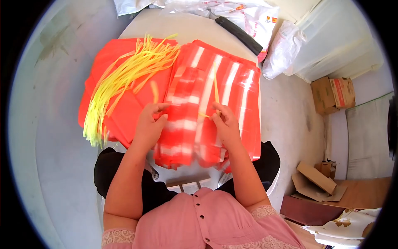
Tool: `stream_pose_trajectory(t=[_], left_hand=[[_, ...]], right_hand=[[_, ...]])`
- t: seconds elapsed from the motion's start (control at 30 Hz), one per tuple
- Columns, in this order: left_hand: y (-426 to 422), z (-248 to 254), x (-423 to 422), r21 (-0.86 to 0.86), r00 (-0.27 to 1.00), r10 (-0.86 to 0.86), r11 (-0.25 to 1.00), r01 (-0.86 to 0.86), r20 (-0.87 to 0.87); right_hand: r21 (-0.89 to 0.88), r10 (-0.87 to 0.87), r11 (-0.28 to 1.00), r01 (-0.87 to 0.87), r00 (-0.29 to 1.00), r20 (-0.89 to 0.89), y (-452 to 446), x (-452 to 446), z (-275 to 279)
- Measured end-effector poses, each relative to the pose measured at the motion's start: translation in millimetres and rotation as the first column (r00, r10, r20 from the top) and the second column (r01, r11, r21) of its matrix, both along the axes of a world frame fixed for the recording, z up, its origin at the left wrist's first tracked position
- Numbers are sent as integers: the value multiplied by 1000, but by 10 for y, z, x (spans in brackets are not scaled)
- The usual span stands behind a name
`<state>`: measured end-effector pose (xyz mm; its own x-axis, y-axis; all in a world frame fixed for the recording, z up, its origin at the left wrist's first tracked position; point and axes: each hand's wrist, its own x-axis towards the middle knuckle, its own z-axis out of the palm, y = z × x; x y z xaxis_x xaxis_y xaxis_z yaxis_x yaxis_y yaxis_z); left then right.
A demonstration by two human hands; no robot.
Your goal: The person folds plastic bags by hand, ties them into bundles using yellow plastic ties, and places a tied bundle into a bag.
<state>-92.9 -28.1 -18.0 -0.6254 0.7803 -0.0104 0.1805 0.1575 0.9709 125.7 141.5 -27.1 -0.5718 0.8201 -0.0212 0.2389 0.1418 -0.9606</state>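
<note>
A bundle of red cloth with silvery-white stripes (236,89) lies folded in front of me, its near part smeared by motion. My right hand (226,124) is over this bundle, finger and thumb pinched on a thin yellow strip (216,87) that runs up across the stripes. At the bundle's left edge is my left hand (150,123), its thumb and forefinger apart with nothing clear between them. Beyond that hand, a bunch of loose yellow strips (124,79) rests on plain folded red cloth (124,118).
The cloth sits on a pale table (153,25). At its far edge are a black roll (238,35) and printed white bags (248,16), with another white plastic bag (284,50) beside them. Cardboard boxes (331,95) and opened cardboard (317,182) stand to the right.
</note>
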Motion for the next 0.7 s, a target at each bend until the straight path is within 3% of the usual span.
stream_pose_trajectory(t=[0.07,0.17,0.27,0.37,0.47,0.7], left_hand=[[0,-14,15,4,989,21,1000,-22,147],[-13,144,17,22,960,25,999,-32,278],[25,20,12,116,993,1,993,-14,115],[11,179,65,3,898,-49,998,56,-438],[35,217,110,-18,851,-95,995,100,-516],[54,213,187,-46,787,-155,986,159,-597]], right_hand=[[-110,-105,989,98,993,-57,-50,12,101],[-142,-246,963,230,963,-108,54,93,31],[-80,-197,980,183,950,-243,164,245,-105],[223,-208,953,206,978,-14,129,323,-19],[505,-154,863,-21,941,301,159,447,40],[599,-134,786,-151,905,404,35,503,327]])
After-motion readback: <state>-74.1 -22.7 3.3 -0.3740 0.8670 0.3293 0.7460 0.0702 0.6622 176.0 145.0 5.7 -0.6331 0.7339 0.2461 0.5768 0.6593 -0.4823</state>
